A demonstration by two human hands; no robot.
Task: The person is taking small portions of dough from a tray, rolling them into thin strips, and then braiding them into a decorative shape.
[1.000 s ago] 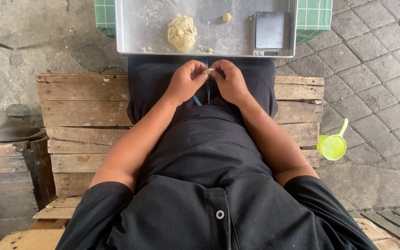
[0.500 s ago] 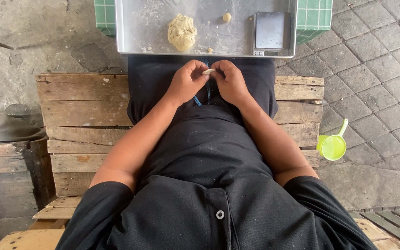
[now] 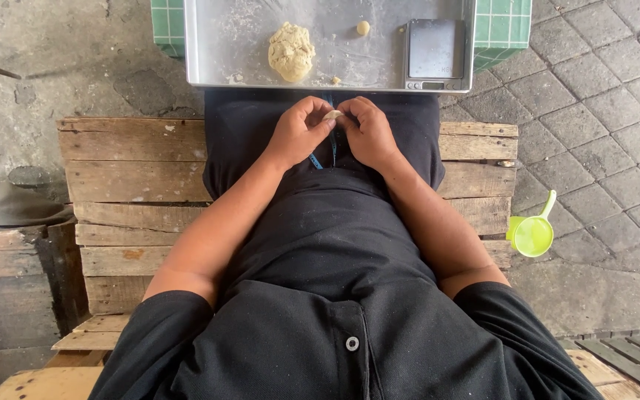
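left hand (image 3: 299,133), right hand (image 3: 368,133), dough bit (image 3: 332,115)

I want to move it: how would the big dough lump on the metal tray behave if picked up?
The dough lump looks rough and crumbly, so it would probably sag or shed bits. Crumbs on the tray suggest that. Its flat-bottomed, irregular shape seems unlikely to roll.

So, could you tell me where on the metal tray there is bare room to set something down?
The tray is bare at its left end, between the left rim and the big dough lump. A narrower strip lies between the lump and the small scale, holding only a small dough ball. The right end is filled by the scale. Both hands crowd the near edge.
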